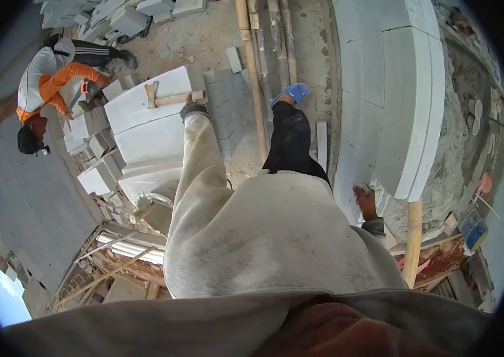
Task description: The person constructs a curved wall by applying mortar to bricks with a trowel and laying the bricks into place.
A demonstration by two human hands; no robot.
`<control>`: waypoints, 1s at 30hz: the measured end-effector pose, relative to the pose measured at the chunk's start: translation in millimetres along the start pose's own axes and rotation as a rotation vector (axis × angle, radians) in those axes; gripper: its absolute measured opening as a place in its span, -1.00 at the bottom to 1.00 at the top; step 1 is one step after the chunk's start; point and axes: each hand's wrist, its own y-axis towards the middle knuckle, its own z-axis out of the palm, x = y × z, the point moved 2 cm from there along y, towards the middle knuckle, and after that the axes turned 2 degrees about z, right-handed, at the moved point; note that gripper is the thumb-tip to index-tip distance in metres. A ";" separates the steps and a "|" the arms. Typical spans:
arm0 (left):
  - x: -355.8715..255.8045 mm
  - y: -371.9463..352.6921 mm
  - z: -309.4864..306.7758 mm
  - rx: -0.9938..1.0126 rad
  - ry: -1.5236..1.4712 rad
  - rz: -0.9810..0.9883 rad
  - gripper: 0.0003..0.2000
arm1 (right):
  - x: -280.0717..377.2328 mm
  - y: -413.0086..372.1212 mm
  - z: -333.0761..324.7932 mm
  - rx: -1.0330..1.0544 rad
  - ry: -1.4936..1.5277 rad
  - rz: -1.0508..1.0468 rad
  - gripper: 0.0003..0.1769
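Note:
My left hand (190,99) is wrapped round the wooden handle of a hatchet-like hand tool (168,100). The tool lies across the top of a stack of large white blocks (139,119), its wide head pointing left. My right hand (365,201) hangs low at my right side, fingers curled and dusted white, beside the pale block wall (356,113). Nothing shows in that hand.
A person in an orange and white top (43,83) bends among cut blocks on the left. Bamboo poles (258,77) lie along the ground near my foot in a blue sandal (292,93). A bucket (156,213) stands lower left; another bucket (473,231) is at the right.

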 end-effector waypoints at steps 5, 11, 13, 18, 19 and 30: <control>-33.3 -53.7 48.3 0.275 -0.219 0.053 -0.23 | -19.0 -20.0 15.4 -0.116 -0.246 -0.176 -0.68; -54.1 -93.8 43.0 0.316 -0.114 0.268 -0.31 | -49.1 -43.1 30.2 -0.311 -0.253 -0.161 -0.69; -45.3 -135.7 39.2 0.353 -0.012 0.337 -0.33 | -24.1 -45.7 43.2 -0.347 -0.216 -0.281 -0.70; 10.9 -286.6 53.2 0.603 0.321 0.556 -0.38 | 122.0 -65.2 61.1 -0.134 0.049 -0.644 -0.55; 25.9 -321.5 59.4 0.680 0.397 0.627 -0.39 | 141.9 -61.1 67.3 -0.112 0.190 -0.694 -0.36; 81.6 -613.5 244.5 2.101 0.828 1.499 -0.34 | 104.5 -109.9 -56.7 -1.317 0.572 -0.487 -0.21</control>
